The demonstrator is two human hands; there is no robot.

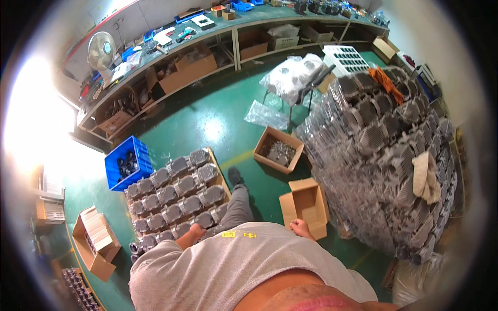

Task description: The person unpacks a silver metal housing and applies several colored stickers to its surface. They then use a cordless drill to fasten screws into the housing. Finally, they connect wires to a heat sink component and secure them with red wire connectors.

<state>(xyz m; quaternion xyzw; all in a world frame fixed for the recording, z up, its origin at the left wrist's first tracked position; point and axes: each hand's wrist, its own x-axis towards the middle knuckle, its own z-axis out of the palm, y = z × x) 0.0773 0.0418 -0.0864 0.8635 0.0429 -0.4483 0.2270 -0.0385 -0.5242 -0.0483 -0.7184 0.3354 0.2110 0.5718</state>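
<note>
My left hand [196, 231] is low beside my leg, at the near edge of a layer of grey metal castings [179, 165]. Its fingers are mostly hidden, and whether it touches a casting cannot be made out. The castings lie in several rows on a pallet with a cardboard sheet [220, 175] under them. My right hand [299, 227] is at the near left side of an open cardboard box [309, 201]. Its fingers are curled in; anything inside them is too small to make out.
A blue crate [115, 171] of dark parts stands left of the castings. Ahead is a carton [265, 142] of small metal parts. A tall plastic-wrapped stack [358, 171] of castings fills the right, with a glove [425, 179] on it. A long workbench [228, 27] runs behind.
</note>
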